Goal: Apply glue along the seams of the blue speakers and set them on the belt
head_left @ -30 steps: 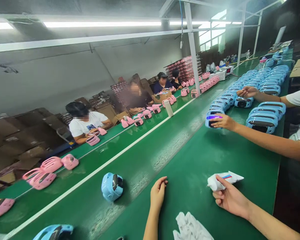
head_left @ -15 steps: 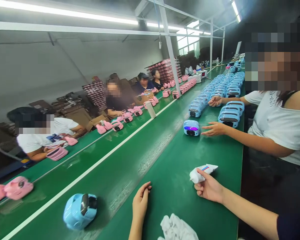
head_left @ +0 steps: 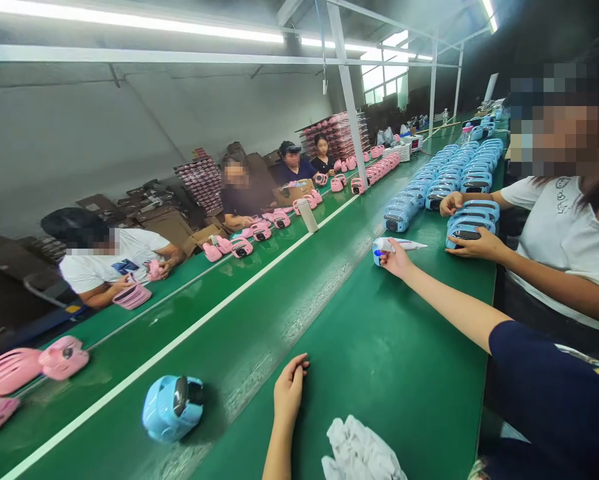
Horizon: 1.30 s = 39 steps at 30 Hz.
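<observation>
My right hand (head_left: pixel 397 260) is stretched far forward and closed around a white tube (head_left: pixel 404 245) with a pointed tip to the right. Its fingers are at a light-blue plastic device (head_left: pixel 378 252) with a lit purple-blue panel, and they cover part of it. Whether they grip the device as well I cannot make out. My left hand (head_left: pixel 292 387) rests at the near part of the green work surface (head_left: pixel 359 333), fingers curled in and nothing visible in them. A crumpled white cloth (head_left: pixel 362 450) lies to the right of my left forearm.
Another blue device (head_left: pixel 173 408) stands on the green belt at the near left. Rows of blue devices (head_left: pixel 444 173) fill the far right, where a co-worker's hand (head_left: pixel 479 245) touches one. Pink devices (head_left: pixel 242 247) line the opposite side, with people behind. A white post (head_left: pixel 349 100) rises midway.
My right hand has moved forward with the white tube to the lit blue device. The co-worker's nearer hand has shifted from beside that device to the stacked ones.
</observation>
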Motion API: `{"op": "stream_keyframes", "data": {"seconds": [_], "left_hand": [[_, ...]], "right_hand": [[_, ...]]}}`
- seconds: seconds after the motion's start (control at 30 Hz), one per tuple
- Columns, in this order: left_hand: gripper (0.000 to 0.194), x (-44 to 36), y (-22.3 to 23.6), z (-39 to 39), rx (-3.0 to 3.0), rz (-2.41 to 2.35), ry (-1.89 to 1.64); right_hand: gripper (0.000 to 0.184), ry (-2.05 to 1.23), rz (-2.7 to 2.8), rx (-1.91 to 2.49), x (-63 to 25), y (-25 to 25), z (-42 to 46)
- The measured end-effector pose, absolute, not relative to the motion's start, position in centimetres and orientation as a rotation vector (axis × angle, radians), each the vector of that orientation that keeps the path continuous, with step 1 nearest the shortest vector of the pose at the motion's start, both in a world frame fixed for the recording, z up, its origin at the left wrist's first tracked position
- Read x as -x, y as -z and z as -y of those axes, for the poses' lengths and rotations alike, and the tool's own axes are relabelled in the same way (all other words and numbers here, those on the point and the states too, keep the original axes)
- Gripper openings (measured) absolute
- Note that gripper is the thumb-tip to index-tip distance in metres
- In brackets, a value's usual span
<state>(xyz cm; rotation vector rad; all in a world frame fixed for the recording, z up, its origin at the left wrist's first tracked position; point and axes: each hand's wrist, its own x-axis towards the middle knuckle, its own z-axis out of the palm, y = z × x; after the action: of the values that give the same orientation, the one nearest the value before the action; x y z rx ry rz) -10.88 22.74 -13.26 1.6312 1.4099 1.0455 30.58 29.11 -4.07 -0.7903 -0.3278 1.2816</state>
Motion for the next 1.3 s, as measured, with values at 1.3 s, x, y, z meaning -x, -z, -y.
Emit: {"op": "stream_keyframes", "data": {"seconds": [1.3], "left_hand": [[0.027,7.0,0.3,-12.1,-1.12,-0.887,-1.609]], "right_hand": [[0.049,-1.366,1.299,0.686,-16.4,-4.0,-6.9]]}}
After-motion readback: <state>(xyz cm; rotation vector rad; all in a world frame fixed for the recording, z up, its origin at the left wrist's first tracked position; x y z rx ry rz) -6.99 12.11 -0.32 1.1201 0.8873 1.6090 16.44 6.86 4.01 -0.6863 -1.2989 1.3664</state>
